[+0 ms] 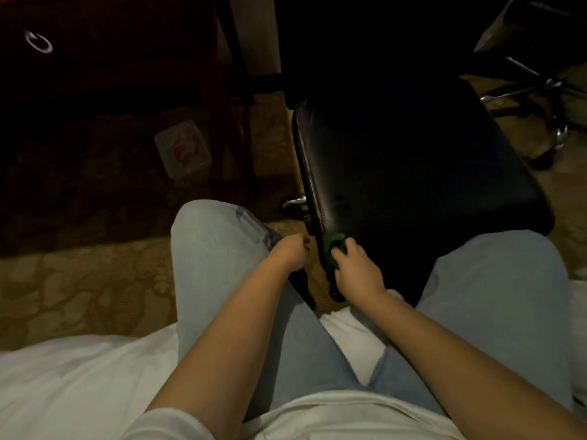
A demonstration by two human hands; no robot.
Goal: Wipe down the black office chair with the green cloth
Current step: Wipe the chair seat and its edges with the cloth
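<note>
The black office chair's seat (413, 173) stands right in front of me, between my knees, its near left corner toward me. A small bunched green cloth (332, 252) lies against that near corner edge. My right hand (355, 268) grips the cloth and presses it to the seat's edge. My left hand (290, 252) hovers just left of the seat corner, above my left knee, with its fingers curled into a loose fist; nothing shows in it.
I sit on a white sheet (79, 385) in light jeans. A patterned carpet (79, 281) covers the floor. A clear plastic box (182, 150) lies on the floor to the left. Another chair's chrome base (540, 100) stands at the far right. Dark furniture (111, 42) fills the far left.
</note>
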